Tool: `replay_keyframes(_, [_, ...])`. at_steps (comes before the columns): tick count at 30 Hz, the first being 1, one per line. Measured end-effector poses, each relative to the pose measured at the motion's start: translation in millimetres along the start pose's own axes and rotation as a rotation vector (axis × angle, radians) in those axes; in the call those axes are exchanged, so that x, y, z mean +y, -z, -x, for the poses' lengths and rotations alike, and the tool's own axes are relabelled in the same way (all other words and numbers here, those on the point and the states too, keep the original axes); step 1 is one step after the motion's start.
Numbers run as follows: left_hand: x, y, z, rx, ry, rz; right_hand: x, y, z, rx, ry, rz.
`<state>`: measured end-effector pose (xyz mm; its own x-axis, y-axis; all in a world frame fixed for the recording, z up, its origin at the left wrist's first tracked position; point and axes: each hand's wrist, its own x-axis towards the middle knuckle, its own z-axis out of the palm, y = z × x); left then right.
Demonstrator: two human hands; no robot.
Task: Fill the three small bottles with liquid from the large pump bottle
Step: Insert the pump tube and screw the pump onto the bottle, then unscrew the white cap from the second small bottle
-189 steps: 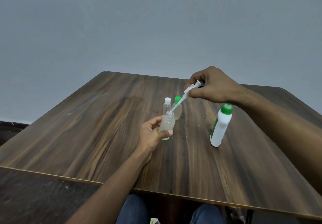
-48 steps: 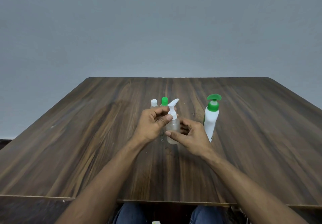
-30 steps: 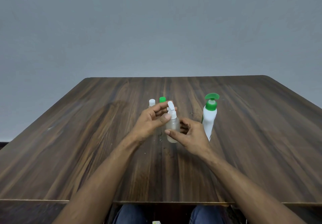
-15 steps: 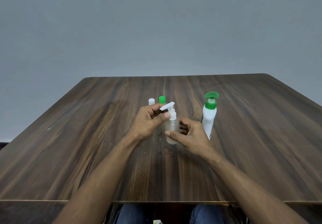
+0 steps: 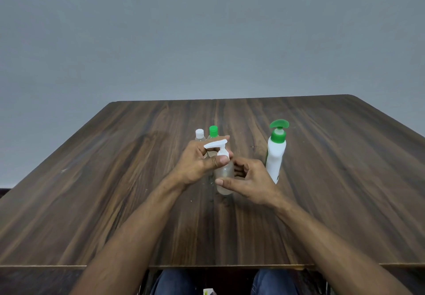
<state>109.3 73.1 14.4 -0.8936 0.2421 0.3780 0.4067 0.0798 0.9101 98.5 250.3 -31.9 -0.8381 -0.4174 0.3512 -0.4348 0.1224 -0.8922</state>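
A small clear bottle with cloudy liquid stands at the table's centre. My right hand holds its body between thumb and fingers. My left hand pinches the collar of its white pump top, whose spout points left. Two more small bottles stand just behind my left hand: one with a white cap and one with a green cap; their bodies are mostly hidden. The large white pump bottle with a green pump head stands upright to the right, close to my right hand.
Everything sits on a dark wooden table against a plain grey wall. A few small droplets or specks lie on the wood near the held bottle. My knees in blue jeans show under the near edge.
The white pump top has turned under my left fingers, its spout swinging from pointing up-right round to the left. The bottle stays in my right hand; the other bottles have not moved.
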Motion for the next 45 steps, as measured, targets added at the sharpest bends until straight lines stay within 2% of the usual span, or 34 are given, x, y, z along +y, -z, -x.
replay_keyframes(4, [-4, 3, 0, -0.050, 0.046, -0.006, -1, -2, 3, -0.027, -0.036, -0.018])
replay_keyframes(6, [-11, 1, 1, 0.011, 0.038, 0.006, 3, -5, 0, 0.043, -0.045, 0.025])
replay_keyframes(8, [-20, 0, 1, 0.146, 0.008, -0.030, 9, -9, -10, 0.190, -0.099, 0.031])
replay_keyframes(11, [-33, 5, 1, 0.512, 0.047, -0.087, 15, -11, -35, 0.436, -0.249, 0.000])
replay_keyframes(13, [-44, 12, 1, 0.705, 0.123, -0.120, 17, -8, -53, 0.528, -0.325, 0.031])
replay_keyframes(15, [-53, 19, 1, 0.789, 0.228, -0.143, 19, -6, -68, 0.565, -0.386, 0.097])
replay_keyframes(19, [-62, 29, -8, 0.773, 0.308, -0.249, 26, -4, -90, 0.545, -0.457, 0.129])
replay_keyframes(25, [-66, 33, -29, 0.549, 0.363, -0.375, 41, -6, -89, 0.457, -0.459, 0.191])
replay_keyframes(29, [-76, 33, -40, 0.479, 0.338, -0.356, 39, -5, -87, 0.429, -0.470, 0.212])
replay_keyframes(34, [-88, 33, -46, 0.493, 0.283, -0.296, 27, -6, -66, 0.388, -0.509, 0.210])
replay_keyframes(37, [-89, 31, -46, 0.508, 0.273, -0.327, 18, -8, -43, 0.381, -0.495, 0.206])
replay_keyframes(39, [-86, 32, -37, 0.577, 0.267, -0.429, 15, -13, -26, 0.387, -0.460, 0.137])
replay_keyframes(42, [-73, 29, -9, 0.680, 0.117, -0.621, 12, -22, 0, 0.388, -0.353, 0.049])
replay_keyframes(45, [-53, 17, 18, 0.582, -0.090, -0.706, 4, -27, 10, 0.376, -0.204, 0.021])
